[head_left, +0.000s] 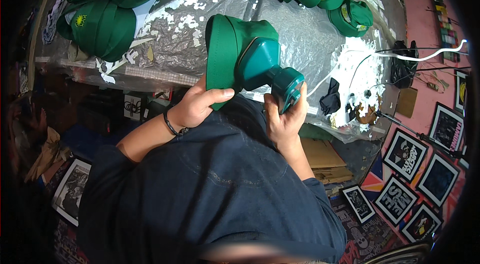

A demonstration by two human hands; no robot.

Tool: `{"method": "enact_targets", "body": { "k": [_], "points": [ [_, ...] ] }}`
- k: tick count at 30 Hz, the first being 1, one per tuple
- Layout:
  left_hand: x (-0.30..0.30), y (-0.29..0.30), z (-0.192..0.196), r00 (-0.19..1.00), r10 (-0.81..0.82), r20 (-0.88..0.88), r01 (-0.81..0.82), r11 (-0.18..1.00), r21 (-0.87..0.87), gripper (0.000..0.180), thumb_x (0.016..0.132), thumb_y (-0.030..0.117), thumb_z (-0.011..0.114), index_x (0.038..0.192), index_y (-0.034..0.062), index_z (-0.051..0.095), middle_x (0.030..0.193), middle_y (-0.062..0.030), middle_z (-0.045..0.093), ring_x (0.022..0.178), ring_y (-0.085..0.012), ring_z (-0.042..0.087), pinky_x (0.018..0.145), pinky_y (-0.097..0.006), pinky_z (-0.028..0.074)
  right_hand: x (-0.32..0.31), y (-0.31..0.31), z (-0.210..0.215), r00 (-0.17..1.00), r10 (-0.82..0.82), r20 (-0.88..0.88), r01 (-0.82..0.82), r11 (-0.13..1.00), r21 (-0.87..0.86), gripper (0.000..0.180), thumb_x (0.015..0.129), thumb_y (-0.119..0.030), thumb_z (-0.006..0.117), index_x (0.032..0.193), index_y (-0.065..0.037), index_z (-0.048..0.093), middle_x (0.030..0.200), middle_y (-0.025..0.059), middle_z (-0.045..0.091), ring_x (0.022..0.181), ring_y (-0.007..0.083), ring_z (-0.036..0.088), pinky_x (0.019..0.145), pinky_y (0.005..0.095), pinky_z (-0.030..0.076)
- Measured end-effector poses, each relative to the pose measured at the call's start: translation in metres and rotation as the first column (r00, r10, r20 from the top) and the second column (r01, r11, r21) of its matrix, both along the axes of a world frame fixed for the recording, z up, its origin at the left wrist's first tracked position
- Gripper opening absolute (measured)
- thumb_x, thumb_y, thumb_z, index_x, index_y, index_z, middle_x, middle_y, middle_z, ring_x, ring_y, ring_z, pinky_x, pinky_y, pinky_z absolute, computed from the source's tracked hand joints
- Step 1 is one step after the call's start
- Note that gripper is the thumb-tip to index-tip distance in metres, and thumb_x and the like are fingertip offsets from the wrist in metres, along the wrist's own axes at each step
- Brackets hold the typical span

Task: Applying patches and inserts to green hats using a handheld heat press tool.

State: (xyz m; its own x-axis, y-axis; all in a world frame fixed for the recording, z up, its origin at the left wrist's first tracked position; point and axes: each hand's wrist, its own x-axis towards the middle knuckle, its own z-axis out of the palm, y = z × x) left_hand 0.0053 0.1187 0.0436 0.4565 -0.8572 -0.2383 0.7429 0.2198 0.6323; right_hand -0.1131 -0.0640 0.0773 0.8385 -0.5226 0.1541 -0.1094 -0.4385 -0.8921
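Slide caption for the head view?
Left hand holding a green hat, right hand a teal handheld tool up to it; more green hats on the table.

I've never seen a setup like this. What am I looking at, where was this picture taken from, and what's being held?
There is no robot here: a person is working bare-handed. This one picture comes from a wide fisheye camera worn on the head, looking down, so straight edges bend near the rim. The left hand holds a green hat; the right hand grips a teal handheld tool, its wide end at the hat. On the plastic-covered table lie more green hats and white scraps.
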Motion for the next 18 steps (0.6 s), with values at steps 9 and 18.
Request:
{"method": "enact_targets", "body": {
  "k": [9,18],
  "points": [
    [0.002,-0.003,0.02,0.979,-0.081,0.186,0.068,0.995,0.071,0.045,0.098,0.007,0.052,0.142,0.0027,0.042,0.113,0.0019,0.054,0.093,-0.0049,0.046,0.084,-0.023,0.039,-0.011,0.003,-0.017,0.987,-0.114,0.116,0.115,0.993,-0.002,0.051,0.072,-0.004,0.076,0.117,0.004,0.054,0.091,0.0157,0.066,0.077,0.0269,0.067,0.074,0.0336,0.052],
    [0.004,0.0,0.03,0.955,-0.234,0.179,0.216,0.97,0.114,0.053,0.099,0.008,0.051,0.148,-0.0003,0.034,0.101,0.0037,0.052,0.075,-0.0018,0.038,0.072,-0.019,0.038,-0.028,0.012,-0.05,0.97,-0.138,0.198,0.112,0.984,0.135,0.054,0.069,-0.001,0.075,0.117,0.006,0.051,0.09,0.0144,0.063,0.074,0.0228,0.062,0.073,0.0323,0.051]
  ]
}}
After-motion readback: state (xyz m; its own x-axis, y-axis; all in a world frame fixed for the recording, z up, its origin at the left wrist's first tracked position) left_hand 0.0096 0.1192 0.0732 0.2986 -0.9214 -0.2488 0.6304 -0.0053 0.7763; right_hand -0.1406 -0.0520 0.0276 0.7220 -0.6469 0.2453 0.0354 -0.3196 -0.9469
